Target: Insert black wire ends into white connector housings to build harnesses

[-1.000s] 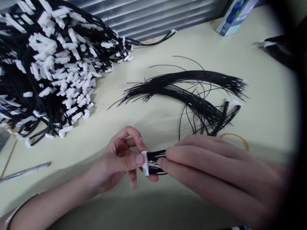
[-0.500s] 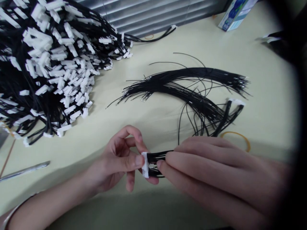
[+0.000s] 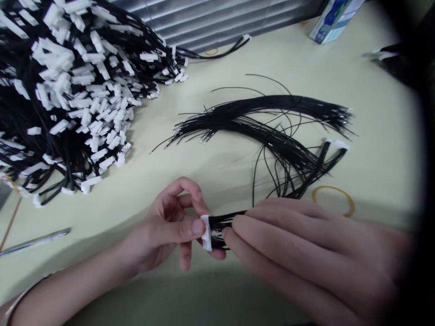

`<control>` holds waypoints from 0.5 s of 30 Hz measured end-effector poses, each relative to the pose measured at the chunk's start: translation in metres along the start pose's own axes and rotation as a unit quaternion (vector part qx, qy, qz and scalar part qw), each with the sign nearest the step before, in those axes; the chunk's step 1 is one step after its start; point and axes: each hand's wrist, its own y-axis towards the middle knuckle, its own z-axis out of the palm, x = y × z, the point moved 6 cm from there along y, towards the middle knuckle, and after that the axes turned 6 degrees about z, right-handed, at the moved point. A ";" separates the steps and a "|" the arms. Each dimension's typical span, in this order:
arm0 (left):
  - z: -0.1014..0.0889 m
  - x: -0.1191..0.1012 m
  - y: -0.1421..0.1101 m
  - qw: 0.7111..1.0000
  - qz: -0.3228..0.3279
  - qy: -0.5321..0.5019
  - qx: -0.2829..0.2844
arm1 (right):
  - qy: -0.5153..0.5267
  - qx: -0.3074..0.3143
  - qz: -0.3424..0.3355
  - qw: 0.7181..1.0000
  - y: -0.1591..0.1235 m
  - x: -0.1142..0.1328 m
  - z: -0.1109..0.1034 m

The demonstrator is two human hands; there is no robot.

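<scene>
My left hand pinches a white plastic connector between thumb and fingers. Black wires run out of the connector's right side toward my right hand. My right hand is closed, thumb and index fingertips pinched on the wires just beside the connector. A small metallic glint shows near those fingertips, too small to make out. Past the right hand, the black cable ends in another white connector on the table. How the wires pass under my right hand is hidden.
A big heap of black cables with white connectors fills the upper left. Loose black wires with metal tips lie mid-table. A yellow rubber band, a metal pen-like tool and a carton are around them.
My right hand has shifted very slightly down. The cable beyond it and its far connector have moved a little. My left hand holds nearly the same place.
</scene>
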 end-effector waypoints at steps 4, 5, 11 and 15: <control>0.001 0.000 -0.001 1.000 0.001 -0.003 0.002 | -0.008 0.012 0.011 1.000 -0.013 0.003 0.000; 0.000 0.000 -0.001 1.000 0.000 -0.003 0.000 | -0.012 0.014 0.011 1.000 -0.013 0.003 -0.001; -0.002 -0.001 -0.001 1.000 -0.001 0.015 -0.011 | -0.025 -0.057 -0.045 0.997 0.005 0.001 -0.015; -0.004 -0.001 -0.001 0.999 0.004 0.030 -0.022 | 0.010 -0.132 -0.072 0.989 0.016 -0.001 -0.026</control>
